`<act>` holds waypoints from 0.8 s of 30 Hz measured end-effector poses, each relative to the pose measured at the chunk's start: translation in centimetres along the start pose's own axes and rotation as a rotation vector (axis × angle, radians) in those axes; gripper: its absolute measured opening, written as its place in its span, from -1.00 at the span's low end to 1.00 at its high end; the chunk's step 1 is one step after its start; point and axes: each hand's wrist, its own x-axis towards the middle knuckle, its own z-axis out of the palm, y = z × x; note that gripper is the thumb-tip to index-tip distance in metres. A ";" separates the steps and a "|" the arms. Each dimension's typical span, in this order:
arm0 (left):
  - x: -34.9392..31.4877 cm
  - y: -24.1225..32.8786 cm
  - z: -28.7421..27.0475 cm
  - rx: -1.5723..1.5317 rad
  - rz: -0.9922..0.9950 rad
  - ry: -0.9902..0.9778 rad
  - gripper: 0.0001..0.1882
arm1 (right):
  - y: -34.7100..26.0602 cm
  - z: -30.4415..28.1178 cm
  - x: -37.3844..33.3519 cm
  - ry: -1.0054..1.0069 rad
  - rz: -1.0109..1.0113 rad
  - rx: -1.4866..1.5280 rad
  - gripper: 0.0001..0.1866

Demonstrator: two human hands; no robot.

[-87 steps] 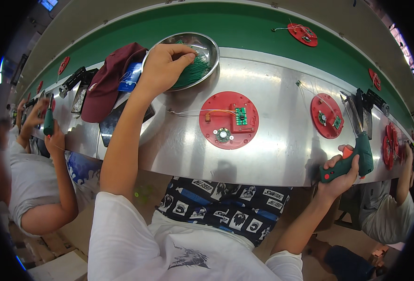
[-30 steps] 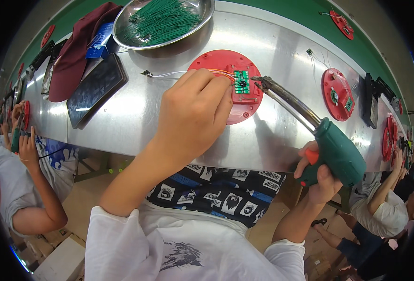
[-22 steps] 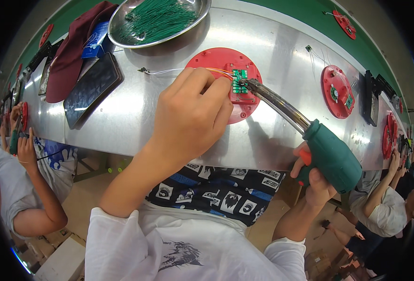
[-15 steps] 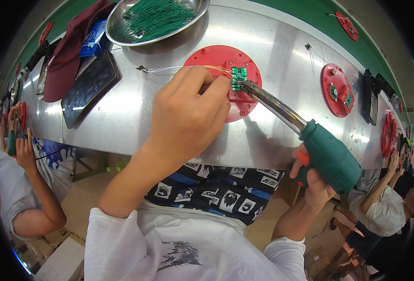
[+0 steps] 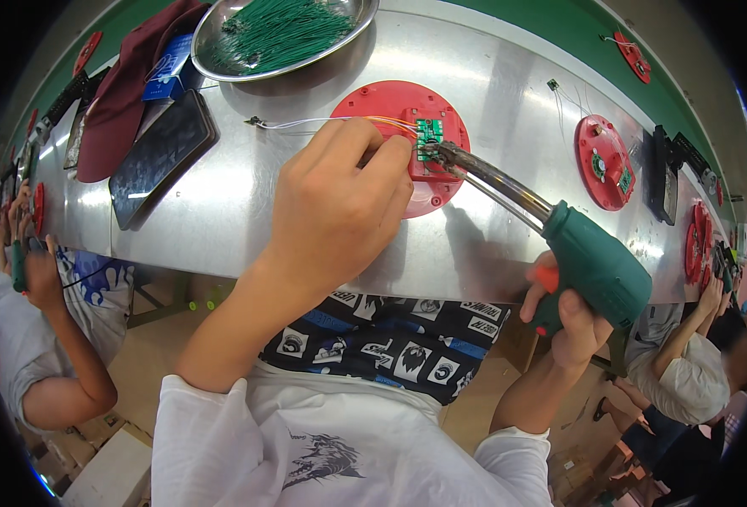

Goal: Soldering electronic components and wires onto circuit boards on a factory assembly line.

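Note:
A round red plastic cover (image 5: 373,100) lies on the metal bench, with a small green circuit board (image 5: 429,132) on its raised square part. White and orange wires (image 5: 306,123) run from the board to a small part at the left. My left hand (image 5: 339,198) is closed in a pinch at the board's left edge; what its fingertips hold is hidden. My right hand (image 5: 572,321) grips a green soldering gun (image 5: 597,262) with a red trigger. Its metal tip touches, or nearly touches, the lower part of the board, close to my left fingertips.
A metal bowl (image 5: 263,79) of green wires stands at the back. To the left lie a dark tablet-like device (image 5: 162,160), a maroon cap (image 5: 107,135) and a blue box (image 5: 169,72). Another red cover (image 5: 600,135) lies right. Co-workers sit on both sides.
The soldering gun's rear has risen slightly and its body has turned, so a thin metal tube shows under the barrel. The tip has shifted slightly left. My left hand has barely moved.

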 end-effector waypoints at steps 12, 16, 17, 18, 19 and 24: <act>0.0 -0.1 0.0 0.018 0.023 0.009 -0.85 | 0.4 -0.5 -0.2 0.055 -0.133 -0.036 -0.43; 0.3 0.6 -0.7 -0.010 -0.029 -0.052 -0.84 | 0.2 0.1 -0.4 0.019 -0.070 -0.027 -0.45; 0.4 0.6 -0.7 -0.012 -0.026 -0.048 -0.84 | 0.1 0.1 -0.4 0.013 -0.063 -0.049 -0.45; 0.4 0.6 -0.7 -0.014 -0.023 -0.045 -0.84 | 0.1 0.1 -0.4 0.006 -0.055 -0.071 -0.46; 0.3 0.4 -0.4 -0.017 -0.023 -0.046 -0.84 | 0.1 0.1 -0.4 0.008 -0.054 -0.073 -0.46; 0.1 0.0 0.1 0.019 0.025 0.015 -0.86 | -0.2 0.3 -0.5 0.044 -0.009 -0.086 -0.44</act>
